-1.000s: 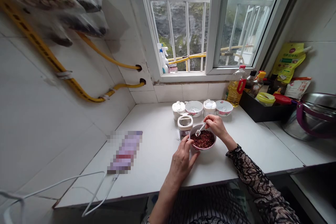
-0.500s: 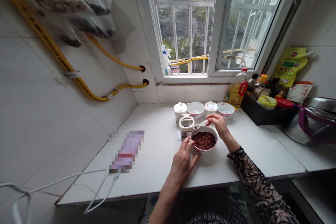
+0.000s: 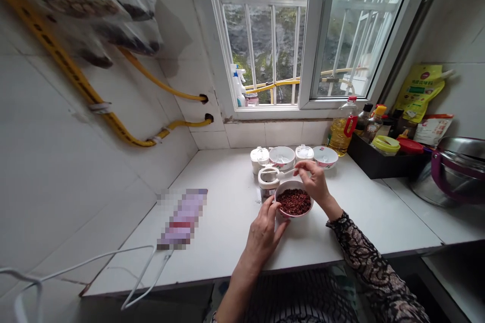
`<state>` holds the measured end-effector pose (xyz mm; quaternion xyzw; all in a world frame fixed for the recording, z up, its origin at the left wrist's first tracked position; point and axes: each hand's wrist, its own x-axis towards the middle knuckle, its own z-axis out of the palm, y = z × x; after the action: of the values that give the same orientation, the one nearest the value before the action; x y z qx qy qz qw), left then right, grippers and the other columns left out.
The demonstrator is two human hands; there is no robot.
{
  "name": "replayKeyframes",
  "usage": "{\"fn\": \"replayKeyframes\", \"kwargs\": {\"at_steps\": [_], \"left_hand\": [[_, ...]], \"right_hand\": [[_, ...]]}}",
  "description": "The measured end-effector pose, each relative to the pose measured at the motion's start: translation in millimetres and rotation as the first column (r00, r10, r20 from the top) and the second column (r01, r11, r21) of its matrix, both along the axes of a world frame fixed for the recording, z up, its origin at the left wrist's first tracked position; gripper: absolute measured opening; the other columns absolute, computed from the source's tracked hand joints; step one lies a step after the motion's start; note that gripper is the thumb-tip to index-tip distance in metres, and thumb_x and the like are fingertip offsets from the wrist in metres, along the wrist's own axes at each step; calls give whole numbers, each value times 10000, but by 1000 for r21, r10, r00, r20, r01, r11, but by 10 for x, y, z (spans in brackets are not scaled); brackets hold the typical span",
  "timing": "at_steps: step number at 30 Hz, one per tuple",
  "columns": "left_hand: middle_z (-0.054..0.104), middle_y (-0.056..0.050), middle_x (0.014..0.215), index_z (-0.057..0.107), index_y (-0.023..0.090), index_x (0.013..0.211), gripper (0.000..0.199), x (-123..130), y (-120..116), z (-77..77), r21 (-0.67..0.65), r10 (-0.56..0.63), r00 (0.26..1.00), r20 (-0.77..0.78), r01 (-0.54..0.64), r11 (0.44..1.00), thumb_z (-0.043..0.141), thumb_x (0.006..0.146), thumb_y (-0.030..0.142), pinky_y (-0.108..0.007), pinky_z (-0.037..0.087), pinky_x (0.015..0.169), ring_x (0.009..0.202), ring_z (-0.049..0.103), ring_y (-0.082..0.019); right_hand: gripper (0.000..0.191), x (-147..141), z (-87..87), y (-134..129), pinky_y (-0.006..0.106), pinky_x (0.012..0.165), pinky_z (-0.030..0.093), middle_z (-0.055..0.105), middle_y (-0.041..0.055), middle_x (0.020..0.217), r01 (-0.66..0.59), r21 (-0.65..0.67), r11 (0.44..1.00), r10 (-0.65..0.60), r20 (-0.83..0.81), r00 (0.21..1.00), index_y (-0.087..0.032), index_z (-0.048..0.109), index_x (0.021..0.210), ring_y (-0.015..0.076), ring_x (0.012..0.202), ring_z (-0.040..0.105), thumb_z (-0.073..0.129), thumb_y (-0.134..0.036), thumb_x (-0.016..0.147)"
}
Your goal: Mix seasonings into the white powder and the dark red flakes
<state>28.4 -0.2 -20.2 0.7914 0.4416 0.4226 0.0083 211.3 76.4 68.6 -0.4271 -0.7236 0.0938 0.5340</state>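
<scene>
Two fingers do the fine work here: my right hand is closed in a tight pinch, thumb and forefinger together on the handle of a small white plastic spoon, the other fingers loosely curled. The spoon points toward nine o'clock from my hand, its tip at the mouth of a clear cylindrical jar with a white ring collar. Whether the spoon carries anything is too small to tell.

My left hand has its fingers spread and curved against the near left side of a round white bowl with a pink rim, gripping it lightly. The bowl stands on a white tiled counter at one o'clock from that hand, heaped with dark red dried peppercorns. The jar stands just beside it at ten o'clock.

I judge the step in hand to be spoon work between bowl and jar. With the tip at the jar's mouth, this position calls for a level spoon and a steady left hand on the bowl.

Beyond, at twelve o'clock, stand white lidded canisters and floral white bowls. A bottle of yellow cooking oil stands at one o'clock.
</scene>
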Motion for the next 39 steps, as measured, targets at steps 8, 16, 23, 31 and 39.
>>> {"fn": "replayKeyframes", "kwargs": {"at_steps": [8,16,23,31,39], "left_hand": [[537,-131,1349,433,237,1237,421,-9,2,-13,-3,1,1000,0,-1,1000,603,857,181,-390,579,892,1209,594,-270],[526,-138,1362,434,232,1233,420,-18,-1,4,-11,-6,1000,-16,6,1000,614,857,184,-390,582,887,1218,588,-277],[529,-138,1358,439,236,1244,407,-12,5,-30,9,5,1000,-6,-5,1000,609,875,204,-382,590,863,1205,598,-273],[533,-143,1351,436,233,1235,403,-13,3,-19,13,1,1000,-11,-1,1000,611,874,201,-381,592,865,1196,604,-273],[523,-147,1359,426,227,1233,427,-21,2,2,-7,-11,999,-34,11,1000,629,859,186,-385,590,867,1192,605,-282]], "right_hand": [[180,30,-113,39,346,883,442,674,0,614,10,-143,990,16,178,984,-225,646,681,196,726,619,498,-150,748],[179,0,-161,70,239,571,476,641,-30,491,-139,-481,866,104,-99,990,-200,643,687,143,492,599,471,-149,685],[143,40,-106,95,247,556,495,631,-23,456,-231,-548,804,61,-311,949,-190,631,641,149,466,599,489,-196,626],[150,62,-97,102,249,535,477,607,-25,430,-193,-516,834,13,-331,944,-193,630,615,138,440,562,483,-225,605],[140,82,-74,124,268,567,484,617,-14,445,-258,-546,797,-1,-428,904,-184,634,610,142,459,559,502,-225,591]]}}
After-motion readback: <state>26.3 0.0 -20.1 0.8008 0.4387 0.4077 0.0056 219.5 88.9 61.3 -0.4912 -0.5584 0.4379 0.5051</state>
